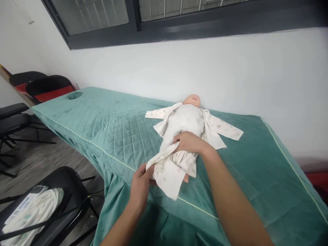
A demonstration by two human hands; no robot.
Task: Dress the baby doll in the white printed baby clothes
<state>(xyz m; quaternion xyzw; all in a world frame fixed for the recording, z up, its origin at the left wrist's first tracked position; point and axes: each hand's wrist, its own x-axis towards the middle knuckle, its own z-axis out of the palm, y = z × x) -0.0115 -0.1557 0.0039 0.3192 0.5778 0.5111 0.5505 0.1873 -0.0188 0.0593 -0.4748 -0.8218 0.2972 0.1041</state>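
Note:
A baby doll (187, 118) with a white body lies on its back on the green quilted bed, head toward the wall. An open patterned jacket (214, 131) is spread under it, sleeves out to both sides. Light patterned trousers (170, 174) cover its lower legs, and a bit of foot shows below. My left hand (142, 176) pinches the trousers at their left edge. My right hand (188, 141) has its fingers curled on the waistband, over the doll's lower body.
The green bed (115, 126) runs along the white wall, under a dark window frame (179, 29). At the lower left, a black chair (69, 184) holds a coiled patterned cloth (41, 208). More black chairs (51, 87) stand at the far left.

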